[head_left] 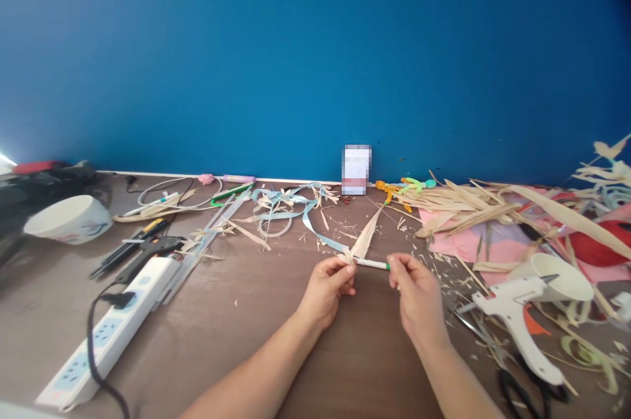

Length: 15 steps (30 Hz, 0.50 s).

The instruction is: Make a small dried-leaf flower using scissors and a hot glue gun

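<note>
Near the middle of the table, my left hand (329, 287) pinches the base of a pale dried husk strip (365, 238). A light blue ribbon (315, 231) runs from those fingers back to a pile of ribbon and husk pieces. Between my hands lies a slim white pen (371, 264) with a green end, held roughly level. My right hand (417, 294) is closed on the green end. The pen's other end meets the husk at my left fingertips; whether those fingers also grip it is hidden.
To the right lie a white glue gun (522, 320), black-handled scissors (525, 386), a white cup (566, 281) and heaped husk strips (468, 205). A power strip (113, 330), a black glue gun (148, 254) and a white bowl (71, 218) stand left. A phone (356, 169) leans against the blue wall.
</note>
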{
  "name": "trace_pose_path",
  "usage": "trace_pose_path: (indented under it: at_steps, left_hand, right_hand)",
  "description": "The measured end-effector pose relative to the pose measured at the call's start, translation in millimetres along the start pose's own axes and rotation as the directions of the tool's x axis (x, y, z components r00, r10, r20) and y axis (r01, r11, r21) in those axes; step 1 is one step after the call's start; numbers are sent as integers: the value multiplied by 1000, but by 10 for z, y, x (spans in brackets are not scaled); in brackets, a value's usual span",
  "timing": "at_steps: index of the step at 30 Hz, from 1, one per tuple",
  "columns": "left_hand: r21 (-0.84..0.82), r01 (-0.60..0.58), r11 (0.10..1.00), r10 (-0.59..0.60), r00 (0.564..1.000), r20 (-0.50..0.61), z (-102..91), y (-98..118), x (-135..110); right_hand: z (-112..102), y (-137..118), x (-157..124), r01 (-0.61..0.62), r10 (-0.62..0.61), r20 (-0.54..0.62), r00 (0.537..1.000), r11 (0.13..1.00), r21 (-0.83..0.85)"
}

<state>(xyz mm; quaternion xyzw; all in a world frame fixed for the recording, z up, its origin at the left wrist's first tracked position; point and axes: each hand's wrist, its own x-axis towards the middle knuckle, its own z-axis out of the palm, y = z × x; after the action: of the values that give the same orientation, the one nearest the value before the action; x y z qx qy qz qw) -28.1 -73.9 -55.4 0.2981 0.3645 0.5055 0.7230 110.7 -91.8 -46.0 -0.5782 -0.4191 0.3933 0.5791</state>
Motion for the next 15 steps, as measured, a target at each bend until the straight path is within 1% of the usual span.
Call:
trace_pose_path:
  at_steps: [1, 2, 4, 6, 8, 11, 15]
  left_hand:
    - [-3, 2, 1000, -2, 1000, 5, -1, 4, -1]
    - [-3, 4, 1000, -4, 1000, 9, -2, 6, -2]
    - [5, 5, 1000, -5, 1000, 12, -5, 3, -5]
    - [9, -4, 1000, 4, 1000, 18, -7, -6, -8]
    - [7, -21, 1000, 20, 999, 33, -8, -17, -10]
    - [16, -42, 999, 41, 997, 59, -10, -25, -13]
    - [83, -95, 992, 86, 990, 108, -14, -5, -20]
  right_hand:
    - [-1, 12, 5, 0, 0, 0, 1000, 1000, -2]
    - [3, 18, 4, 13, -13, 28, 1000, 1000, -28]
    - [27, 14, -18, 80, -66, 122, 990, 990, -113]
    - [61, -6, -55, 162, -122, 216, 969, 970, -181]
    - [92, -24, -90, 203, -141, 272, 952, 955, -215]
    - [115, -20, -117, 185, -122, 293, 948, 963, -197]
    - [117, 22, -121, 68, -44, 306, 951, 995, -67]
